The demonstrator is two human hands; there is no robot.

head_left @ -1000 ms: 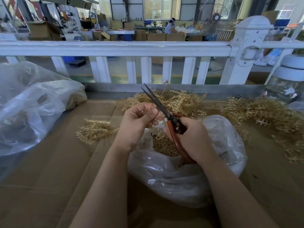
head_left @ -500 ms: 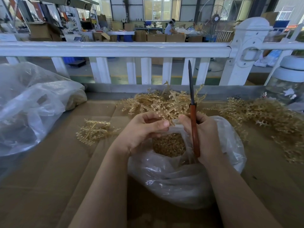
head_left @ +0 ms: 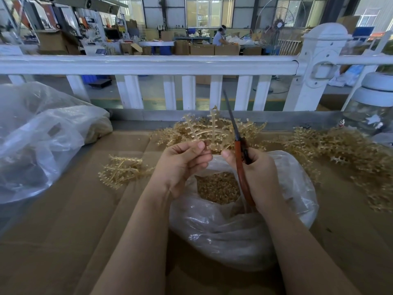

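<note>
My left hand (head_left: 182, 160) pinches a tan plastic sprue (head_left: 209, 133) with many small parts on its branches, holding it up above a clear plastic bag (head_left: 244, 231). The bag lies open on the cardboard and holds a heap of small tan parts (head_left: 217, 188). My right hand (head_left: 255, 173) grips red-handled scissors (head_left: 240, 158); their blades are together and point up and away, just right of the sprue. My right thumb sits close to the sprue's base.
A pile of tan sprues (head_left: 212, 128) lies behind my hands, another pile (head_left: 344, 152) to the right, and a small bunch (head_left: 121, 169) to the left. A large plastic bag (head_left: 38, 135) fills the left side. A white railing (head_left: 148, 64) borders the far edge. A jar (head_left: 374, 107) stands far right.
The scissors swung from leaning left with blades apart to pointing up with blades together. My left hand lifted a sprue up above the bag.
</note>
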